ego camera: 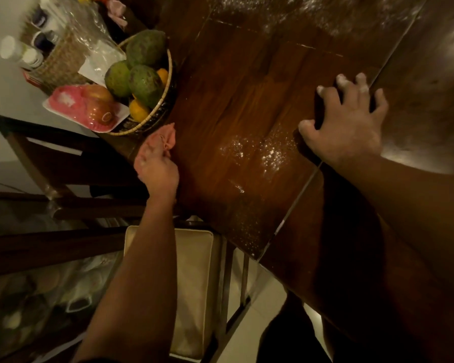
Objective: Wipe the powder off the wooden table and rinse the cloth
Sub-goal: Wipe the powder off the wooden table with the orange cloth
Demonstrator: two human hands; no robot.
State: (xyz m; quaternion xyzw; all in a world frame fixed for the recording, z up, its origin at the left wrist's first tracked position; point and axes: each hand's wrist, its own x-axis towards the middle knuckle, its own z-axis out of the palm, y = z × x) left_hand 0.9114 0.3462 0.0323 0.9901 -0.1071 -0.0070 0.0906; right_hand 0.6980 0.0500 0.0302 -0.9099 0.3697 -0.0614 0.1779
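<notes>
Wiping is the step in hand, judging by the powder left on the bench (260, 100). At about nine o'clock in the view sit a woven basket (60, 58) holding jars and clear plastic, a white tray (116, 121) of wrapped pink items, and a round fruit basket (152, 119) with large green fruits (142, 82) and small oranges (138, 110).

Just below the fruit basket, at the bench edge, the left hand (157, 171) has its fingers curled tight round a bunched pink cloth (165, 137); part of the cloth pokes out toward twelve o'clock.

Near the centre lies a patch of white powder (268, 153), with a far wider dusting (312, 14) at twelve o'clock.

At three o'clock the right hand (349, 127) rests flat on the bench, fingers (342, 81) spread and floury, holding nothing.

Next, I judge, the cloth must sweep toward three o'clock across the centre patch, gathering powder rather than pushing it over the edge. Rinsing is not yet due.
</notes>
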